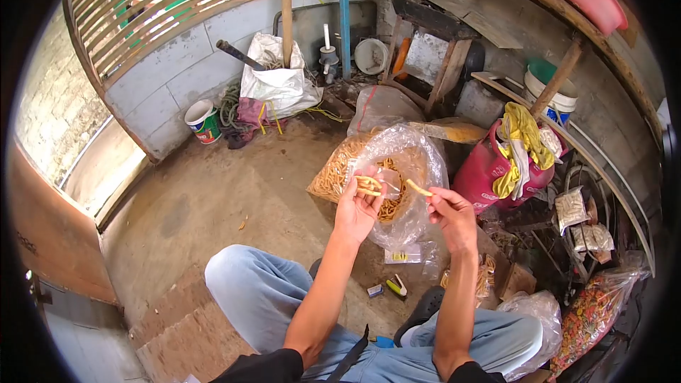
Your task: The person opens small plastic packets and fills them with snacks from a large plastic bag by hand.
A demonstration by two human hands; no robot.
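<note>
Near the middle of the frame, the right hand (454, 216) pinches a single pale stick (418, 187) between thumb and fingertips, near one end, so most of its length juts free towards the other hand. The left hand (360, 213) is turned palm up, its fingers curled around a few more sticks (368, 185); that cupped shape likely stops them sliding off. I can't tell whether thin plastic is held there too.

Just beyond and below both hands, a large clear bag (431, 163) stands on the floor (177, 206), packed with similar sticks, its wide mouth facing the person. Set so close, it probably spares the arms any long reach, and a dropped piece might well fall inside. Its loose rim stands up around the gap between the hands, an edge that a wrist could brush.

Nearer the bent knees lie a flat clear packet (402, 254), a small blue box (374, 290) and a green-handled tool (396, 286), all low and within reach.

The roomier side is the left of the frame, where the floor spreads towards a white bucket (203, 120) by the wall. The right is tighter: a magenta container (482, 170) draped with yellow cloth (521, 149) crowds that side.
</note>
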